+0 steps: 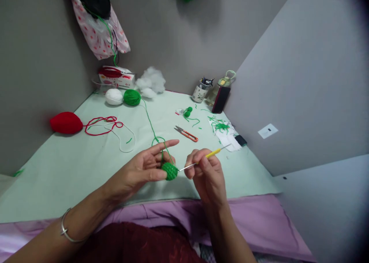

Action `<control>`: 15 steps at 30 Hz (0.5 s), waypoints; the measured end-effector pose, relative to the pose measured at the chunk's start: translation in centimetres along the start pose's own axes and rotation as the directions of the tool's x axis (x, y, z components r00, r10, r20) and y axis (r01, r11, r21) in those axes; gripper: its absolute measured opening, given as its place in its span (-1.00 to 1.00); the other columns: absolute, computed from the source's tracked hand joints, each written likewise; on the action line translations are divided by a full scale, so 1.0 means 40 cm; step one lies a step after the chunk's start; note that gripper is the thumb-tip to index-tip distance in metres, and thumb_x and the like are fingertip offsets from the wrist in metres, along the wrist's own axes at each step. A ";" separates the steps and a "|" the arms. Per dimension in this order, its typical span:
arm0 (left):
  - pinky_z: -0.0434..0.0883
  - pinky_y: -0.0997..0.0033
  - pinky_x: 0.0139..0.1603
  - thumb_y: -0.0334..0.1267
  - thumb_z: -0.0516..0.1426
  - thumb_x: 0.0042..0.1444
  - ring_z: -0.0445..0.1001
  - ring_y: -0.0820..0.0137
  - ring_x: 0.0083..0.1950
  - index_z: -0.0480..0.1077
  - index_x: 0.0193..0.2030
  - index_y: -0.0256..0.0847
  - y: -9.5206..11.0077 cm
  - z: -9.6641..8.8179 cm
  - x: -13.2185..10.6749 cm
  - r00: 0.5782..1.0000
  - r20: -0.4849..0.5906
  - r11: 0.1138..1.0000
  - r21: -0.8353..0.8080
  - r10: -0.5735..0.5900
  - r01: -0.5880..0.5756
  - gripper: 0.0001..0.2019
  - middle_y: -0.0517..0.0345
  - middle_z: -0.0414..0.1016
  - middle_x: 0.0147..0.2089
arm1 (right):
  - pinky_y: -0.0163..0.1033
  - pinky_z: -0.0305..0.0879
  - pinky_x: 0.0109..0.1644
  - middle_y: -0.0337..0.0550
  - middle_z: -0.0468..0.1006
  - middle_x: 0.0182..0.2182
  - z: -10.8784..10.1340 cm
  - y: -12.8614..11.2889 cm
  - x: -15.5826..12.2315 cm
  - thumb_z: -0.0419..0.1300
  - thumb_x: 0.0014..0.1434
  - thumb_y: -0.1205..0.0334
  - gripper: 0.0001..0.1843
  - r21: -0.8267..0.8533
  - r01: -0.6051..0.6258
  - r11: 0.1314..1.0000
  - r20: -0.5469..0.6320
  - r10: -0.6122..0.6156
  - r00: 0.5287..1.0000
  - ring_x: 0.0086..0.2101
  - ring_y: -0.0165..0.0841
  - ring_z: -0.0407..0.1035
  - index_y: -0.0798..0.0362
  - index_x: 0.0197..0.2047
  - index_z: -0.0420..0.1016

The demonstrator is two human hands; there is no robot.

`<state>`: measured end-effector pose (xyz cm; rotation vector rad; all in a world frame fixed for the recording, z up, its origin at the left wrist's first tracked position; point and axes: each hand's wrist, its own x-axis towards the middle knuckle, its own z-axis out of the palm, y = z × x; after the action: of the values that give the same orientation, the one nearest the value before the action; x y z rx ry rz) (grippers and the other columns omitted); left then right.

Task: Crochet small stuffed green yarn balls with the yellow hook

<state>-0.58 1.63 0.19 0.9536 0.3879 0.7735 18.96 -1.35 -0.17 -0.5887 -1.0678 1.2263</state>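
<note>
Between the thumb and fingers of my left hand (144,166) is a small green crochet piece (170,171), rounded in shape. A strand of green yarn (149,119) loops over my raised left index finger and runs back to a green yarn ball (132,97). My right hand (208,171) grips a crochet hook (212,153) by its yellow handle. The hook's metal tip points left and meets the right edge of the green piece; whether it sits inside a stitch is too small to tell.
Beyond my hands lie orange-handled thread snips (186,134) and a small green crocheted bit (188,112). At left are a red yarn ball (66,123) and a white yarn ball (114,96). White stuffing (151,81), a pen cup (199,93), a phone (221,100) and green scraps (221,126) line the back and right.
</note>
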 end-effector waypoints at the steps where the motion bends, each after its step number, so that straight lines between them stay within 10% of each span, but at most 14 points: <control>1: 0.33 0.33 0.01 -0.31 0.40 0.07 0.43 0.36 -0.08 0.33 0.42 0.00 -0.004 0.002 0.001 0.999 -0.031 0.996 0.078 0.033 -0.031 -0.25 0.16 0.46 -0.11 | -0.31 0.37 -0.38 -0.21 0.65 -0.42 0.005 0.008 -0.001 0.28 0.34 0.14 -0.84 -0.025 0.026 0.999 0.007 -0.026 1.000 -0.49 -0.44 0.42 -0.05 -0.25 0.67; 6: 0.28 0.22 0.22 -0.32 0.40 0.08 0.41 0.32 0.03 0.23 0.48 0.02 -0.014 0.012 0.002 0.960 -0.184 0.907 0.402 0.213 -0.124 -0.17 0.22 0.41 -0.13 | -0.19 0.43 -0.23 -0.11 0.70 -0.24 0.009 0.040 -0.001 0.29 0.33 0.15 -0.86 -0.307 0.214 0.927 0.016 -0.220 0.975 -0.21 -0.28 0.52 -0.09 -0.18 0.71; 15: 0.28 0.18 0.24 -0.33 0.36 0.13 0.43 0.32 0.02 0.17 0.51 -0.02 0.007 0.002 -0.010 0.961 -0.142 0.848 0.512 0.238 -0.135 -0.17 0.22 0.45 -0.14 | -0.24 0.44 -0.33 -0.16 0.68 -0.33 0.005 0.024 0.016 0.27 0.33 0.01 -0.76 -0.161 0.033 0.986 -0.011 -0.035 0.999 -0.44 -0.40 0.46 -0.01 -0.26 0.53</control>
<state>-0.92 1.38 0.46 1.4213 0.7026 0.9768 18.32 -0.50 -0.66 -0.6988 -1.1682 1.1117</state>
